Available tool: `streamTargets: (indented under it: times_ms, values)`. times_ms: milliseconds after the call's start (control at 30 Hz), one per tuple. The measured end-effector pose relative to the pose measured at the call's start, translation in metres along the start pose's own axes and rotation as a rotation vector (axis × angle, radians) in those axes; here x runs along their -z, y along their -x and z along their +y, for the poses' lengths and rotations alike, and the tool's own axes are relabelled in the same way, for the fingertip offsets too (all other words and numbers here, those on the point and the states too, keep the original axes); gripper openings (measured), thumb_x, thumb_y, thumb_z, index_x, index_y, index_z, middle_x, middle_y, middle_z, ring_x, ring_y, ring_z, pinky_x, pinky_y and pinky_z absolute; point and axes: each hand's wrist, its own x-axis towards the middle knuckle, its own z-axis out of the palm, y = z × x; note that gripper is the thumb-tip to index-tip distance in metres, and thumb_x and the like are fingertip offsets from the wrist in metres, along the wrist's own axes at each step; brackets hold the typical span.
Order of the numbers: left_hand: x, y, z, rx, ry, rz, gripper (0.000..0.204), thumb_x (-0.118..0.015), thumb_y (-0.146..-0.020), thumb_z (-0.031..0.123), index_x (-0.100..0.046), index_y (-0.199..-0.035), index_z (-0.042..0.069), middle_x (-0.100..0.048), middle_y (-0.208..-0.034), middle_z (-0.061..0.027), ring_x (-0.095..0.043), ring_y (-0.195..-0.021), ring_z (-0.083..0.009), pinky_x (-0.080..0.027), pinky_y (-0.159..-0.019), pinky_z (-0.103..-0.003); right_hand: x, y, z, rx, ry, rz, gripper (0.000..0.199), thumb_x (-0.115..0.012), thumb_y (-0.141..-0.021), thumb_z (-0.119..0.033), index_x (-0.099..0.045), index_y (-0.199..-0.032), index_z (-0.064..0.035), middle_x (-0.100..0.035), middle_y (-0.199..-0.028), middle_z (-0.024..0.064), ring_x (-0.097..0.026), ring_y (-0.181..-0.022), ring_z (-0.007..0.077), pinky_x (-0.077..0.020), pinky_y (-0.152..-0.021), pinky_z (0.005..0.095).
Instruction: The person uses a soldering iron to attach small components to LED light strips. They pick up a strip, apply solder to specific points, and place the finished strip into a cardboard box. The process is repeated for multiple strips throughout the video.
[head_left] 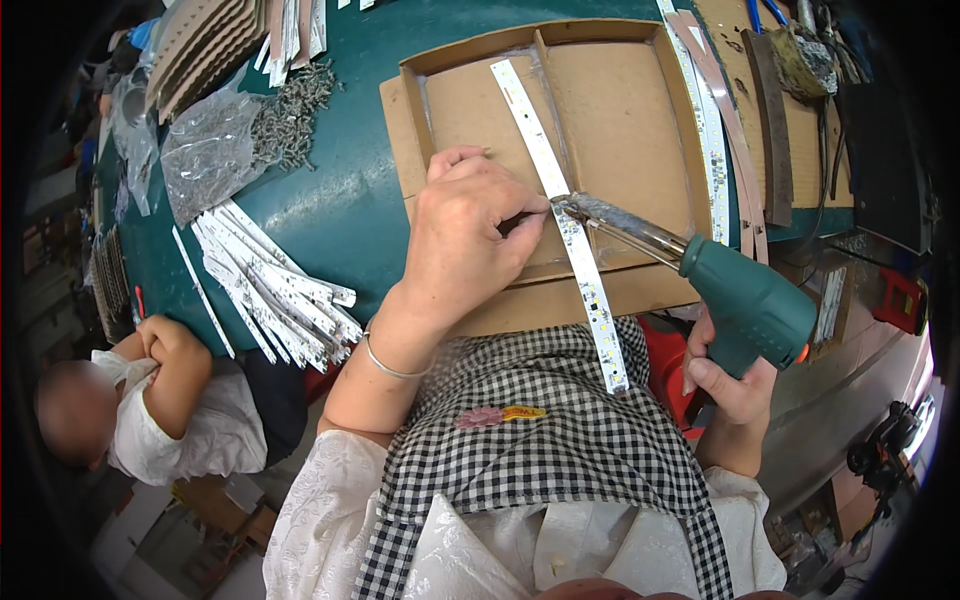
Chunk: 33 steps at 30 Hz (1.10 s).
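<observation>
A long white LED circuit strip [583,262] lies slantwise across a shallow cardboard tray [470,105] and over its near edge. My right hand [735,385] is wrapped round the handle of a green soldering gun [755,300]. The gun's metal barrel points left, and its tip meets the strip near its middle. Beside that tip, my left hand [465,235] is closed, with thumb and forefinger pinched at the strip's left edge. Whatever sits between those fingertips is too small to make out.
Left on the green table lie a pile of white strips [275,290], a heap of small metal screws [295,115] and a clear plastic bag [210,160]. More strips [715,150] line the tray's right side. A person [180,400] with folded arms is at the lower left.
</observation>
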Motion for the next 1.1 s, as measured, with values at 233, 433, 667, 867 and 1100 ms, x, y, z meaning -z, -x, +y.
streamTargets:
  times_ms: [233, 433, 667, 867, 1100]
  values:
    - [0.0, 0.001, 0.0, 0.005, 0.007, 0.015, 0.01, -0.076, -0.066, 0.0, -0.074, -0.073, 0.007, -0.068, -0.067, -0.0054, -0.066, -0.07, -0.0217, -0.05, -0.091, -0.042, -0.015, 0.0, -0.009, -0.01, -0.108, 0.24, 0.059, -0.073, -0.078, 0.002, -0.045, -0.129, 0.011, -0.059, -0.088, 0.0151, -0.058, -0.063, 0.0163, -0.0516, -0.049, 0.0273]
    - [0.001, 0.0, 0.001, 0.004, 0.01, 0.01, 0.009, -0.076, -0.067, 0.001, -0.073, -0.073, 0.007, -0.068, -0.067, -0.0052, -0.066, -0.069, -0.0215, -0.05, -0.091, -0.041, -0.018, -0.006, -0.019, 0.089, -0.111, 0.33, 0.078, -0.082, -0.078, -0.019, -0.037, -0.133, 0.0142, -0.047, -0.063, 0.0062, -0.05, -0.041, 0.015, -0.043, -0.037, 0.0256]
    - [0.002, 0.0, 0.002, -0.002, 0.009, 0.008, 0.01, -0.077, -0.068, -0.001, -0.074, -0.074, 0.007, -0.069, -0.069, -0.0054, -0.066, -0.069, -0.021, -0.051, -0.092, -0.041, -0.004, 0.004, -0.009, 0.232, -0.116, 0.32, 0.077, -0.076, -0.081, -0.012, -0.032, -0.139, 0.0141, -0.051, -0.073, 0.0088, -0.054, -0.047, 0.0158, -0.0473, -0.039, 0.0265]
    - [0.009, 0.001, 0.003, 0.008, -0.025, -0.037, 0.02, -0.08, -0.07, 0.0, -0.075, -0.087, 0.006, -0.072, -0.074, -0.0054, -0.068, -0.073, -0.0211, -0.05, -0.095, -0.042, 0.001, 0.006, -0.016, 0.295, -0.108, 0.369, 0.079, -0.078, -0.078, -0.011, -0.035, -0.138, 0.0157, -0.055, -0.082, 0.0129, -0.053, -0.049, 0.0154, -0.047, -0.041, 0.026]
    - [0.042, 0.011, 0.035, 0.003, -0.233, -0.091, 0.035, -0.081, -0.068, 0.0, -0.073, -0.102, 0.007, -0.071, -0.08, -0.0046, -0.067, -0.08, -0.0227, -0.049, -0.095, -0.045, 0.014, 0.001, -0.012, 0.458, 0.107, 0.454, 0.072, -0.071, -0.081, -0.003, -0.035, -0.141, 0.0142, -0.055, -0.084, 0.0116, -0.056, -0.058, 0.016, -0.0496, -0.048, 0.0249]
